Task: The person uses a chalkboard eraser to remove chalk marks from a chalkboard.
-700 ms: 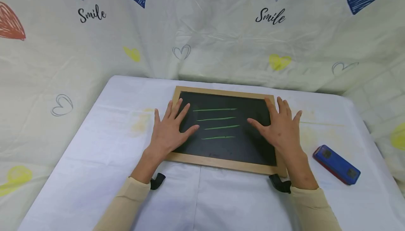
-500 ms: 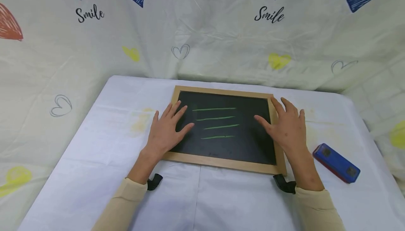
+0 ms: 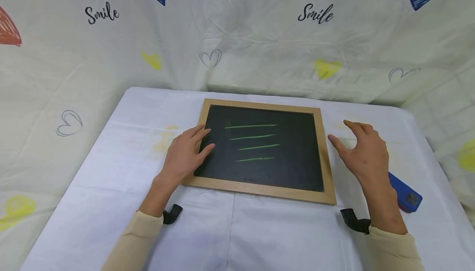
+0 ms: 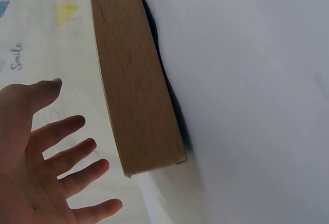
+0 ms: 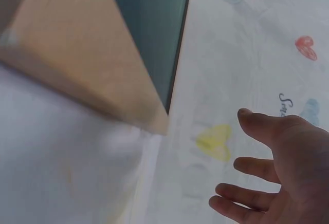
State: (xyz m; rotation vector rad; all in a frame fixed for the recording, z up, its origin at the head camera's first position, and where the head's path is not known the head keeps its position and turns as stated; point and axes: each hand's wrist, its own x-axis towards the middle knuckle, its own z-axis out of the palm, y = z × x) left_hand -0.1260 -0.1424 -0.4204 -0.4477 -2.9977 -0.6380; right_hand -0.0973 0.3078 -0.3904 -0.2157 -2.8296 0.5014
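Note:
A small chalkboard (image 3: 259,168) with a light wooden frame lies on the table, several green lines drawn across its dark face. Over its left edge is my left hand (image 3: 183,155), fingers spread and holding nothing; in the left wrist view the fingers (image 4: 77,178) stand apart from the wooden frame (image 4: 136,80). To the right of the board hovers my right hand (image 3: 365,155), thumb and fingers parted, with nothing between them. The right wrist view shows that hand (image 5: 288,167) beyond the frame's corner (image 5: 103,64). A blue eraser-like block (image 3: 406,194) is partly hidden behind my right wrist.
A white cloth with faint yellow stains covers the table (image 3: 111,188). Behind it hangs a pale curtain (image 3: 259,48) printed with hearts and the word "Smile". Black wrist mounts (image 3: 354,221) stick out near the sleeves.
My right hand has moved right, off the chalkboard, and now covers part of the blue block. My left hand has slid slightly left and toward me. The board lies where it was.

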